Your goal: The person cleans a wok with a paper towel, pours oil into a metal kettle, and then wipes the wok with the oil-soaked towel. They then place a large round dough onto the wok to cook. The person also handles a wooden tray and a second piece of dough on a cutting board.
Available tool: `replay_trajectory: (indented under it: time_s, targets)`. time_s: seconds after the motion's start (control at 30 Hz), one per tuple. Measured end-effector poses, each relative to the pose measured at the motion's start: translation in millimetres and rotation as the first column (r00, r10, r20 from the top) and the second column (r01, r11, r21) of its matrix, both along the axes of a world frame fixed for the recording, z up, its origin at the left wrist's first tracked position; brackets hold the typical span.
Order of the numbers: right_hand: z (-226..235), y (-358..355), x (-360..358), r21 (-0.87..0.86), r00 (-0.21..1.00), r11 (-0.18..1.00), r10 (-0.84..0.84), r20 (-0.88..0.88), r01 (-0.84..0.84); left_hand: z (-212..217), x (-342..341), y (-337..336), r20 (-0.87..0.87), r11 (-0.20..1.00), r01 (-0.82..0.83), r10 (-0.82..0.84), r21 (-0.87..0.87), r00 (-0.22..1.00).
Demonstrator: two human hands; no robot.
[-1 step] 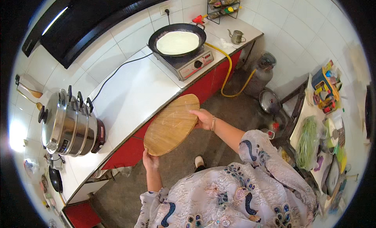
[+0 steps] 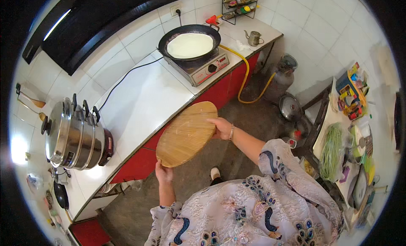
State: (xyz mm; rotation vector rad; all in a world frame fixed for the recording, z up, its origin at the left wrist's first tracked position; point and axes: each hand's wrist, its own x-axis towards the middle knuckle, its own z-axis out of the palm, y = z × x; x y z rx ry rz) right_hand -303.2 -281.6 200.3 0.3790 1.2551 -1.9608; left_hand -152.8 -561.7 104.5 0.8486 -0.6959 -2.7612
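Observation:
Between my two hands I hold a round, flat tray of thin pale-brown stalks [image 2: 186,134], tilted in front of the counter's edge. My left hand [image 2: 164,172] grips its near left rim, with most of its fingers hidden beneath. On the right rim, my right hand [image 2: 220,128] is closed, some fingers lying over the top face. A black wok [image 2: 161,45] with two handles sits beyond the tray on a gas stove [image 2: 207,68]. Inside the wok lies a round, pale sheet of batter or dough [image 2: 190,46]. The tray and the wok are apart.
A stacked steel steamer [image 2: 76,136] stands on the white counter [image 2: 139,100] at left. From the stove, a yellow hose [image 2: 240,91] runs to a gas cylinder [image 2: 281,76]. A small metal pot [image 2: 254,38] is at the counter's far end. Green vegetables [image 2: 332,153] lie on the right-hand table.
The tray and both hands have shifted very slightly to the right against the counter. My grip on the tray is the same.

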Motion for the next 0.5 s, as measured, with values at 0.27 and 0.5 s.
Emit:
replay_trajectory:
  time_s: [0.27, 0.5]
  targets:
    - [-50.9, 106.3, 89.3, -0.018, 0.940, 0.943, -0.328, 0.092, 0.331, -27.2, -30.1, 62.1, 0.088, 0.806, 0.592, -0.589, -0.009, 0.803]
    - [-10.8, 172.5, 158.6, 0.007, 0.867, 0.873, -0.484, -0.116, 0.488, -17.0, -90.1, 124.1, 0.030, 0.579, 0.808, -0.810, -0.110, 0.585]
